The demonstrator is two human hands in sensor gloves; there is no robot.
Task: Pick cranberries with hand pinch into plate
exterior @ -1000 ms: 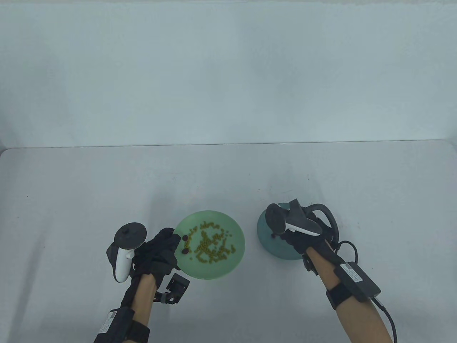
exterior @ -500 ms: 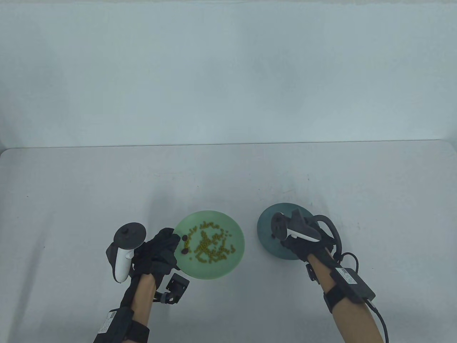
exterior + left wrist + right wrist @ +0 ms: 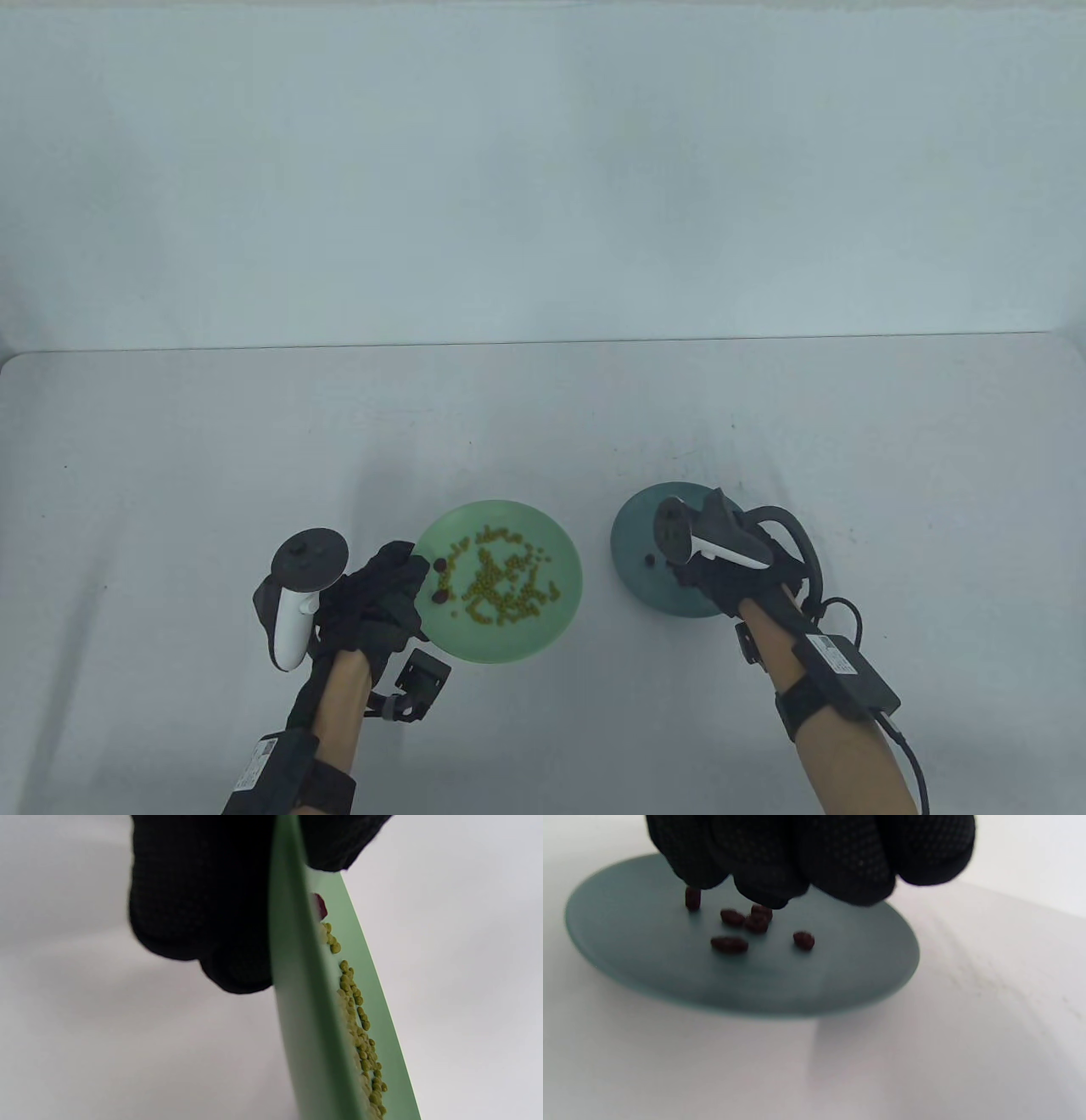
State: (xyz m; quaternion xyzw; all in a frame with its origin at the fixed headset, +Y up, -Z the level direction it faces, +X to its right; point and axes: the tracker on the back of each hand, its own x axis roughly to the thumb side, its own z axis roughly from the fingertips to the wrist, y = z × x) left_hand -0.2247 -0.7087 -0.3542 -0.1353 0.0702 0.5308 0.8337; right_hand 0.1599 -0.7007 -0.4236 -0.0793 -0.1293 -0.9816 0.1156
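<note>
Two gloved hands working at two plates on a white table [image 3: 170, 475].

The left hand [image 3: 373, 598] is gripping the near-left rim of the round light-green plate [image 3: 560, 603]; the left wrist view is showing its fingers [image 3: 199, 912] curled under the rim and the thumb lying over it, which the table view is hiding. That plate is carrying small yellow-green peas [image 3: 501, 586] and two dark red cranberries [image 3: 439, 579] near the gripped edge. The right hand [image 3: 721, 577] is hovering over the round dark teal plate [image 3: 632, 531]. The right wrist view is showing bunched fingertips [image 3: 763, 891] above six cranberries [image 3: 729, 944] lying on that plate, whereas the table view is showing only one; whether those fingers are pinching anything I cannot tell.
</note>
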